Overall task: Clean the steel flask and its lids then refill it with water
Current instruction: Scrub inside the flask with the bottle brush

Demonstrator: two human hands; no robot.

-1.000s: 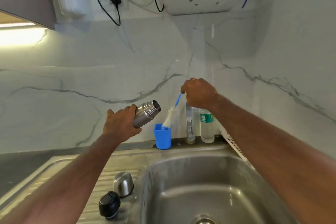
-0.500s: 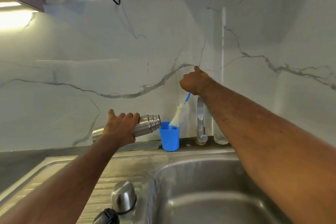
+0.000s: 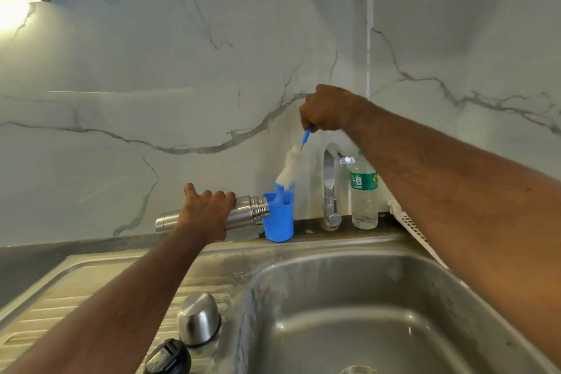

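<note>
Left hand [image 3: 206, 215] grips the lidless cylindrical steel flask [image 3: 243, 212] sideways; right hand [image 3: 326, 109] pinches the blue-handled white bottle brush [image 3: 290, 167] just below its fingers; misaligned bristles might miss the flask's mouth, splashing suds.

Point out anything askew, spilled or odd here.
Nothing spilled or damaged. The flask lies sideways in the left hand, lids off on the drainboard; the right hand holds the brush.
</note>
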